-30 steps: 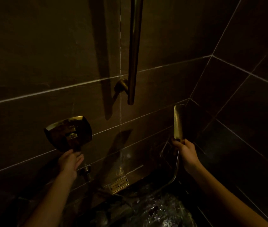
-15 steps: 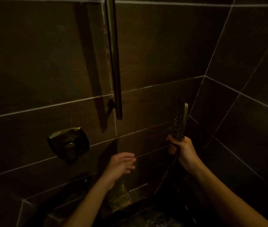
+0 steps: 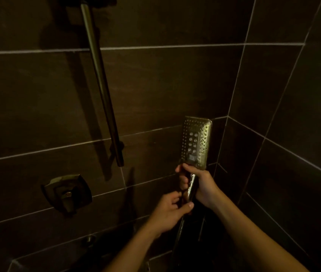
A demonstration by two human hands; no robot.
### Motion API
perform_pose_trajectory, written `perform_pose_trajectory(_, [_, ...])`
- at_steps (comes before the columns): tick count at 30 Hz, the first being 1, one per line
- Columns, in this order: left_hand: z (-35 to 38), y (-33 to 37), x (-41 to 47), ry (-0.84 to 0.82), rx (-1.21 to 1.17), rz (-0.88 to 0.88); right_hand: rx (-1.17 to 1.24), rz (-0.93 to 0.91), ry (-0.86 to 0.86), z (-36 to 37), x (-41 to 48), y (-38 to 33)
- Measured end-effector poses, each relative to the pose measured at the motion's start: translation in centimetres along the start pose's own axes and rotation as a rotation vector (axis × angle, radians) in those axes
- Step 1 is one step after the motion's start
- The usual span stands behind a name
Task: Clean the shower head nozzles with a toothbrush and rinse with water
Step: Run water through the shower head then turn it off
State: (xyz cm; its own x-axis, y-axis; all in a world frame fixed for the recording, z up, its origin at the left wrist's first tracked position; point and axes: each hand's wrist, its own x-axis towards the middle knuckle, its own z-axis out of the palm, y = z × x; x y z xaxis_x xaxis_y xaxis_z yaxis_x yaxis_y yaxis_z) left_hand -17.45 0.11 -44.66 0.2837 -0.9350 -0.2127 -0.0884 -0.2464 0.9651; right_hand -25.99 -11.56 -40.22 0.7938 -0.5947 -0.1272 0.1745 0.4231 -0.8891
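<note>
You face a corner of dark tiled wall (image 3: 155,85) with pale grout lines, and the light is dim. A long metal slide bar (image 3: 100,85) runs down the wall at a slight tilt, its lower end fixed to a small bracket just left of centre. Lower left on the same wall sits a squarish metal valve plate (image 3: 67,193) with a lever handle at its middle. Your two bare forearms come up from the bottom edge and meet near the corner. The shower head (image 3: 196,142) stands upright there, held clear of the wall, its rectangular perforated face turned toward you so the rows of nozzles show, larger ones down the centre and finer holes around them. Your right hand (image 3: 201,185) is clenched around the handle just beneath the head, fingers wrapped across the front. Your left hand (image 3: 169,211) is just below it, thumb and fingers closed around the bottom of the handle where the hose (image 3: 177,238) joins; both hands touch the handle and nearly touch each other. The hose drops from there into the dark at the bottom.
</note>
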Motion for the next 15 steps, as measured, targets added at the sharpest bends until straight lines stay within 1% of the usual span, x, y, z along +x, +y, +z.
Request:
perform_pose_trajectory(2, [0.3, 0.5, 0.5, 0.058, -0.020, 0.053, -0.098, -0.021, 0.033, -0.3, 0.5, -0.9])
perform_pose_trajectory(4, [0.4, 1.5, 0.7, 0.107, -0.014, 0.085, -0.254, -0.099, 0.061, -0.5, 1.0, -1.6])
perform_pose_trajectory(9, [-0.5, 3.4, 1.7, 0.251, -0.082, 0.142, -0.544, -0.221, 0.047, 0.1, 1.4, -3.5])
perform_pose_trajectory(12, [-1.3, 5.2, 2.3, 0.307, -0.103, 0.194, -0.633, -0.289, 0.093, 1.2, 2.4, -4.9])
perform_pose_trajectory(15, [-2.6, 7.4, 3.0, 0.336, -0.089, 0.241, -0.667, -0.365, 0.144, 2.8, 3.8, -6.8])
